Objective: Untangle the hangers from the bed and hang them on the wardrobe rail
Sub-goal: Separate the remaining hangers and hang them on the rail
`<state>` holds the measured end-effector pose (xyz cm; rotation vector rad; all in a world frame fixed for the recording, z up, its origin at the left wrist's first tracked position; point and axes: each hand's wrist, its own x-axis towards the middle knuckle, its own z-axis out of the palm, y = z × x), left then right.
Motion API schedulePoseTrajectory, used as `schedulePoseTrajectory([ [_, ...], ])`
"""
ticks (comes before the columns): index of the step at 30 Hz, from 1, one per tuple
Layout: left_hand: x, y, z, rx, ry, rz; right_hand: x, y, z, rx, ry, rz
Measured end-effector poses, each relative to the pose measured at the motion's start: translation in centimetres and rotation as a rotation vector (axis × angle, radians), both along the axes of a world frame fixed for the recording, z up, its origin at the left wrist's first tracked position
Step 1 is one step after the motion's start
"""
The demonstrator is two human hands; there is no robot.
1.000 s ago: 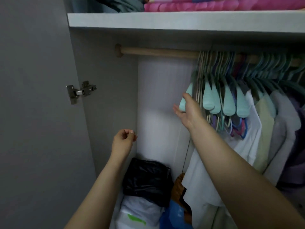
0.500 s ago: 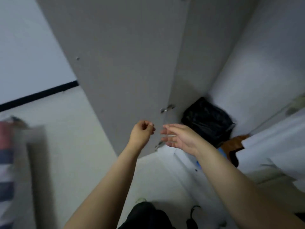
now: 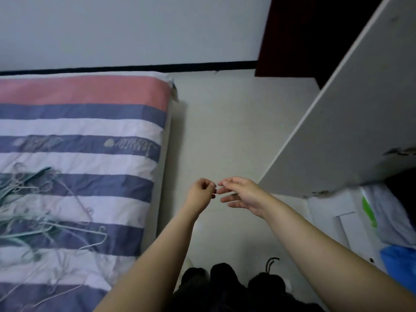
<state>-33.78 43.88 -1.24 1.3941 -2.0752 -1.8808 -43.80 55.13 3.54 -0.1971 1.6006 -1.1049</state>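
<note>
I have just one view, from the camera on the person's head. It looks forward and steeply down at the floor (image 3: 225,136). The bed (image 3: 94,140) fills the left side, seen from above and close by. The wardrobe door (image 3: 351,122) stands right of the bed, across the strip of floor. Both forearms reach out from the bottom edge, very near the lens. Past the bed, the wall (image 3: 135,30) shows at the top.
</note>
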Motion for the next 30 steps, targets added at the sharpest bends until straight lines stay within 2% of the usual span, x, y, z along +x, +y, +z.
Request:
schedulePoseTrajectory([
  [7,16.4,-15.8,-1.8,-0.091,-0.101,0.378,12.5,-16.9,-2.5,0.038,-0.064,0.289],
  [11,24.5,-19.7,-3.8,-0.017,-0.123,0.646,17.8,-24.2,-4.5,0.082,-0.069,0.458],
  [15,31.2,-21.4,-6.3,0.053,-0.184,0.814,21.8,-30.0,-7.0,0.124,-0.069,0.595],
  [19,37.1,-23.2,-8.2,0.139,-0.246,0.998,24.2,-35.6,-10.4,0.174,0.082,0.782],
  [23,41.8,-24.8,-8.8,0.161,-0.304,1.236,26.1,-40.7,-13.7,0.194,0.387,1.082],
  [27,44.2,-25.5,-9.6,0.169,-0.332,1.3,29.6,-45.5,-15.6,0.151,0.538,1.384],
  [30,45.8,-25.4,-11.2,0.222,-0.353,1.302,32.7,-48.1,-16.7,0.134,0.552,1.46],
])
